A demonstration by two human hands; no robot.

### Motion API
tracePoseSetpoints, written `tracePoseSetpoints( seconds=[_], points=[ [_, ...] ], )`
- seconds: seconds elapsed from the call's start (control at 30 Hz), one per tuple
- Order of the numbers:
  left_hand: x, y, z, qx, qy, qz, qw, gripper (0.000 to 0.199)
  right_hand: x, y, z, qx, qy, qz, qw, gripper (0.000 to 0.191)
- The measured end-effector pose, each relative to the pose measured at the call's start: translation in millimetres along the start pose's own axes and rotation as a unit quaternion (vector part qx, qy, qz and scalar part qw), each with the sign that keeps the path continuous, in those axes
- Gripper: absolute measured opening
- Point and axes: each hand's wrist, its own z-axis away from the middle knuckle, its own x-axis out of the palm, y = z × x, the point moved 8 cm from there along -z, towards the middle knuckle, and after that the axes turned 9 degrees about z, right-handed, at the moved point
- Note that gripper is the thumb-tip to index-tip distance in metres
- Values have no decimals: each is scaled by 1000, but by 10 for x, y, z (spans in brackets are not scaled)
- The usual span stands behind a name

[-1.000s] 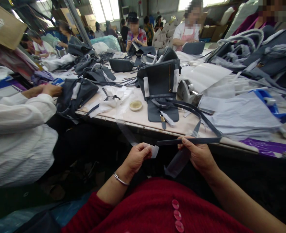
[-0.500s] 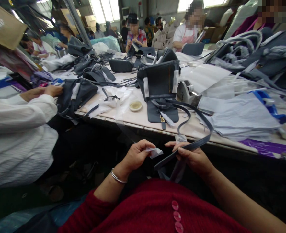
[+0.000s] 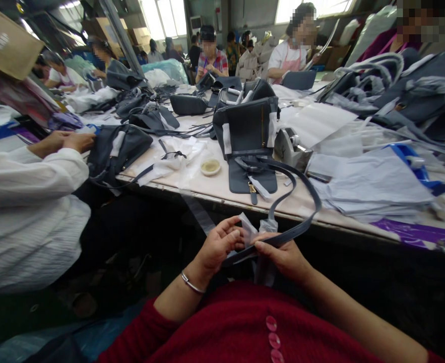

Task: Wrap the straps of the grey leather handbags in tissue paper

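In front of my lap, my right hand (image 3: 282,254) grips a dark blue-grey bag strap (image 3: 301,228), thumb on top. The strap loops up to a dark handbag (image 3: 241,123) on the table, its flap (image 3: 252,176) hanging forward with a gold buckle. My left hand (image 3: 222,243) is closed on a thin whitish wrapping sheet (image 3: 248,230), held against the strap near my right fingers. Translucent wrapping (image 3: 268,227) also surrounds part of the strap beside my right hand. The strap's free end is partly hidden behind my left hand.
Right of the handbag stand a metal tape dispenser (image 3: 292,146) and a stack of white sheets (image 3: 369,179). A small round dish (image 3: 210,167) sits near the table edge (image 3: 192,192). At left, a co-worker's hands (image 3: 65,141) are at another dark bag (image 3: 118,148).
My left hand has brought the whitish sheet up and right against the strap. My right hand has shifted left with the strap, and the two hands are now close together.
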Motion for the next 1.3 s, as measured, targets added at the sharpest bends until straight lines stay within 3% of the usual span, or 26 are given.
tracePoseSetpoints(
  seconds=[0.13,0.23,0.37,0.47,0.6,0.73,0.97,1.3],
  points=[
    [-17,-100,33,-30,-4,11,999,47,30,-25,4,-25,1,58,998,23],
    [35,-21,14,5,-5,-95,995,41,144,-57,21,-63,-24,115,991,22],
    [-24,191,-12,73,69,-253,962,27,161,-112,56,-109,-33,161,980,18],
    [-64,305,-1,106,80,-357,925,25,-69,-154,50,-91,8,141,986,20],
    [5,318,35,137,18,-485,864,23,-560,-244,33,-44,124,77,988,21],
    [74,244,50,137,-19,-522,842,22,-767,-342,28,-49,167,71,982,20],
    [94,195,29,113,-20,-521,846,21,-678,-339,41,-49,132,133,981,25],
    [18,88,47,27,-13,-461,887,23,-726,-351,44,-58,146,175,972,26]
  ],
)
